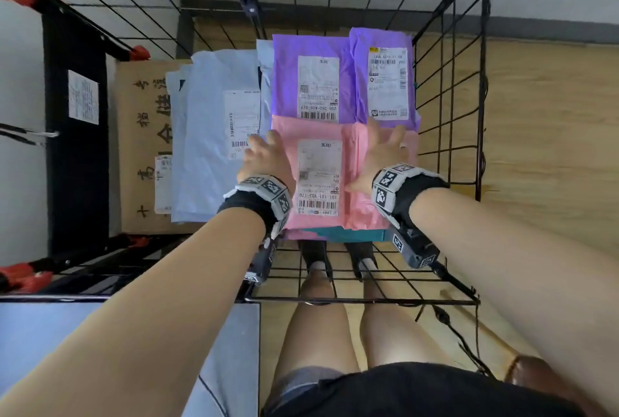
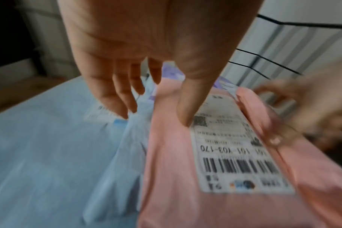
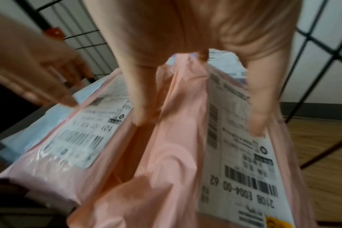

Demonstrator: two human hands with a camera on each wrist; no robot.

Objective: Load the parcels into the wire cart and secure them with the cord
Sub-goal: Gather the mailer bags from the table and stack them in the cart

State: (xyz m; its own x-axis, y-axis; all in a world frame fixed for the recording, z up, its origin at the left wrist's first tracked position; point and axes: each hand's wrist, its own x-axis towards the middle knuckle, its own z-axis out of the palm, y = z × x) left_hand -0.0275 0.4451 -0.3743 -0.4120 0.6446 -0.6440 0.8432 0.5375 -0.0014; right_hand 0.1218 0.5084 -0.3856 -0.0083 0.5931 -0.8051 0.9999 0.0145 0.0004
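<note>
The black wire cart (image 1: 361, 300) holds two purple parcels (image 1: 315, 81) at the far side and two pink parcels at the near side, stacked on a teal one (image 1: 348, 234). My left hand (image 1: 264, 152) lies with straight fingers on the left edge of the left pink parcel (image 1: 318, 179); in the left wrist view the left hand (image 2: 154, 111) touches that parcel (image 2: 185, 169) with its thumb tip. With spread fingers my right hand (image 1: 382, 145) presses on the right pink parcel (image 1: 361, 202). The right wrist view shows the right hand (image 3: 197, 120) on that parcel's label (image 3: 238, 154). A black cord (image 1: 462, 343) hangs at the cart's near right corner.
Light blue parcels (image 1: 207, 135) lie on a cardboard box (image 1: 140, 148) left of the pink ones. A black frame with red clamps (image 1: 77, 115) stands further left. Wood floor (image 1: 552, 132) lies to the right. My legs (image 1: 318, 333) stand at the cart's near side.
</note>
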